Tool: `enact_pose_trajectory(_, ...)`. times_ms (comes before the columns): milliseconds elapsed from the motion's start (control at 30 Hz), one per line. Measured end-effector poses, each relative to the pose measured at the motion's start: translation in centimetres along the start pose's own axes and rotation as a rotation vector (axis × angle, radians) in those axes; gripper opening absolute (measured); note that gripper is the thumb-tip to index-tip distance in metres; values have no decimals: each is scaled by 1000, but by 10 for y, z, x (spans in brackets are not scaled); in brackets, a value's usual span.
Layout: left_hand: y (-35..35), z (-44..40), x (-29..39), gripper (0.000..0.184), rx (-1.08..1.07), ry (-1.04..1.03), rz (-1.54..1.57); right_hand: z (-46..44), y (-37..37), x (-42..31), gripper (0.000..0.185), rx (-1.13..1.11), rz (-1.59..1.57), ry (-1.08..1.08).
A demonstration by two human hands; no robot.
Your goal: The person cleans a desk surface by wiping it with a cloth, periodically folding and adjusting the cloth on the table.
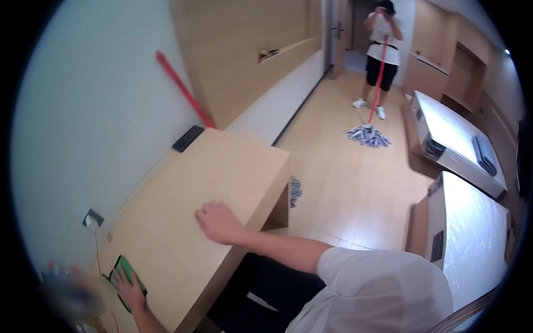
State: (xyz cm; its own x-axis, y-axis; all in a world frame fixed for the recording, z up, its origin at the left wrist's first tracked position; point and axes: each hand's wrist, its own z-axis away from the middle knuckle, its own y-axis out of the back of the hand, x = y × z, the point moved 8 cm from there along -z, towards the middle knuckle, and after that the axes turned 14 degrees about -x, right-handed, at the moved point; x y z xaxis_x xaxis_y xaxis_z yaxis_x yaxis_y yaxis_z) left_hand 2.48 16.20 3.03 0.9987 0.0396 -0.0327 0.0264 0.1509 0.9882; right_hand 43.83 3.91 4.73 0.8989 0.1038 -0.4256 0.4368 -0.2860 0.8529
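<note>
Your left hand spreads open on flat green cloth; your right hand loosely clenches, nearer the front edge of the wooden desk.

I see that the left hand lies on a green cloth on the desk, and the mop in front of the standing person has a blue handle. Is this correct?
Not quite: the head view shows that the mop's handle is red. The left hand does lie on a green cloth on the desk.
</note>
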Motion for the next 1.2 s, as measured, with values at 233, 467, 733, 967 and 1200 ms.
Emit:
enact_pose_trajectory(233, -2, 45, 11, 60, -57, 86, -22, -6, 1, -4, 23, 25, -7, -6)
enact_pose_trajectory(467, -22, 42, 0, 55, 234, -67, 134, -5, -7, 0, 26, -43, -15, -39)
enact_pose_trajectory(733, -46, 139, 0, 57, 231, -230, -48, 1, -14, 0, 22, -52, 3, -25)
enact_pose_trajectory(967, -19, 238, 24, 62, 394, -209, -91, 1, -17, 0, 19, -23, 56, -55)
enact_pose_trajectory(1200, -58, 233, -37, 66, 462, -247, 36, 10, 0, -5, 19, 109, 88, 0)
